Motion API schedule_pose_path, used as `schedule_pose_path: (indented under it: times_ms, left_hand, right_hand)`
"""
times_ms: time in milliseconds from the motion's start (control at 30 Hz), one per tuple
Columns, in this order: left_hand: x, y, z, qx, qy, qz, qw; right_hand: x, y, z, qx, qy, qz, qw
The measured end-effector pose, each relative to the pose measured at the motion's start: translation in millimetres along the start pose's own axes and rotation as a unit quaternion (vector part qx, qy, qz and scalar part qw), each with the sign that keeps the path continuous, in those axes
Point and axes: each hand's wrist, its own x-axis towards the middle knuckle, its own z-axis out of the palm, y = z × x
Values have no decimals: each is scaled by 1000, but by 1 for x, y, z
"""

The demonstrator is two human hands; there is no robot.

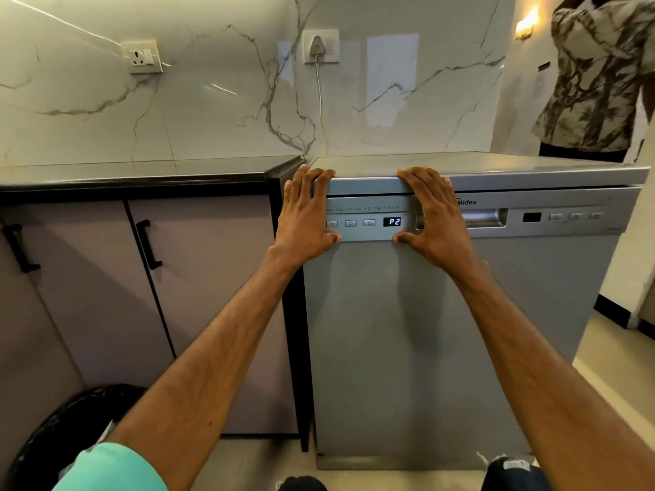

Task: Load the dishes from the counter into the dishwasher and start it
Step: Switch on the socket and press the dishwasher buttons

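Observation:
A silver dishwasher point(407, 331) stands to the right of the counter, its door closed. Its control panel point(368, 214) has three small buttons and a lit display point(392, 221) reading P2. My left hand point(306, 217) lies flat against the panel's left end, fingers straight up to the top edge, thumb under the panel. My right hand point(434, 217) presses flat on the panel just right of the display, covering part of the recessed door handle point(485, 217). No dishes are visible on the counter point(134, 173).
Cabinet doors with black handles point(149, 244) sit under the counter at left. A black bin point(71, 427) stands at bottom left. A plug and cord point(320, 101) run down the marble wall. A person in a patterned shirt point(599, 72) stands at the far right.

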Motion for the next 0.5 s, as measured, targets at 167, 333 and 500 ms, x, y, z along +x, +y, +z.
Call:
schedule_pose_path:
  times_ms: [167, 333, 500]
  left_hand:
    - [1, 1, 1, 9, 3, 5, 1000]
    - [2, -1, 1, 30, 2, 14, 999]
    - [14, 0, -4, 62, -33, 53, 996]
  right_hand:
    - [0, -1, -1, 0, -2, 2, 1000]
    - [0, 1, 0, 14, -1, -2, 1000]
    - [4, -1, -3, 10, 0, -8, 1000]
